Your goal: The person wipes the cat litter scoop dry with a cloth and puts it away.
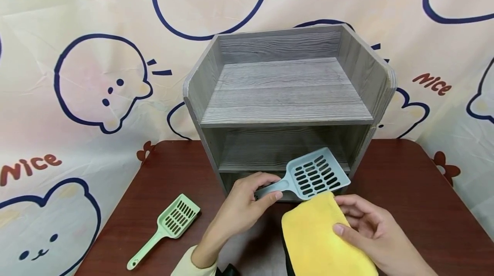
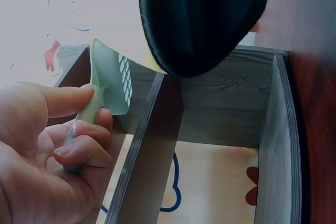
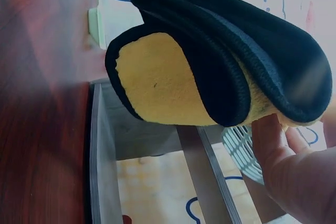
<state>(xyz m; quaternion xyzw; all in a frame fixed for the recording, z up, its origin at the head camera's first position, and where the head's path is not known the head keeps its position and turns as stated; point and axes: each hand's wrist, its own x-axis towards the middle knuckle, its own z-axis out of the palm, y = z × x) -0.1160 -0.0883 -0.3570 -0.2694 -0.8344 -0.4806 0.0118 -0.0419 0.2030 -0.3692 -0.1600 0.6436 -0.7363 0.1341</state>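
A blue-grey slotted litter scoop (image 1: 317,174) is held by its handle in my left hand (image 1: 241,205), between thumb and curled fingers. Its slotted pan points right and away from me, in front of the shelf. My right hand (image 1: 380,231) pinches a folded yellow and black cloth (image 1: 318,233) near its upper right edge. The cloth's top overlaps the pan's lower rim in the head view; whether they touch I cannot tell. Black folds of the cloth (image 3: 220,61) show in the right wrist view. A smaller green litter scoop (image 1: 179,218) lies on the table at left.
A grey wood-grain shelf unit (image 1: 289,91) stands at the back of the dark red-brown table (image 1: 417,190), just beyond both hands. Behind it hangs a backdrop (image 1: 166,91) printed with cartoon bears. A small black object (image 1: 230,270) shows at the bottom edge.
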